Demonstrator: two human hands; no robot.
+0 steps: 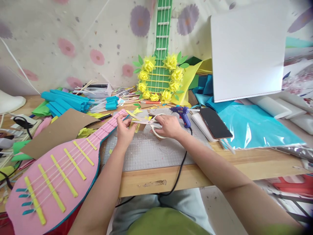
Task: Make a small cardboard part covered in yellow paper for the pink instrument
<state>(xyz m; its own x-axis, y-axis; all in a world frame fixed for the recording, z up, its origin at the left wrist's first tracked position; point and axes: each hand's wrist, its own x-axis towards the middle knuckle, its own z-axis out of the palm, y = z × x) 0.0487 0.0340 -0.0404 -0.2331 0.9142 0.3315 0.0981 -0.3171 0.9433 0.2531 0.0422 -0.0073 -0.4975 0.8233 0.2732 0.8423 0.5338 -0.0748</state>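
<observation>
My right hand (168,126) is closed round the handles of white-handled scissors (156,125). The blades are parted and point left toward my left hand (126,129). Between the fingers of my left hand is a small piece of yellow paper (137,126), which lies at the blades. Both hands are over a grey cutting mat (156,153) with paper scraps on it. Beside my left hand is the neck of a pink paper guitar (61,169) with yellow strips and white strings.
A purple glue gun (183,115) lies right of my right hand, its black cable hanging over the table edge. Behind stands a green guitar (160,73) with yellow flowers. A black phone (215,123), blue wrapped sheets (259,125) and brown cardboard (61,130) lie around.
</observation>
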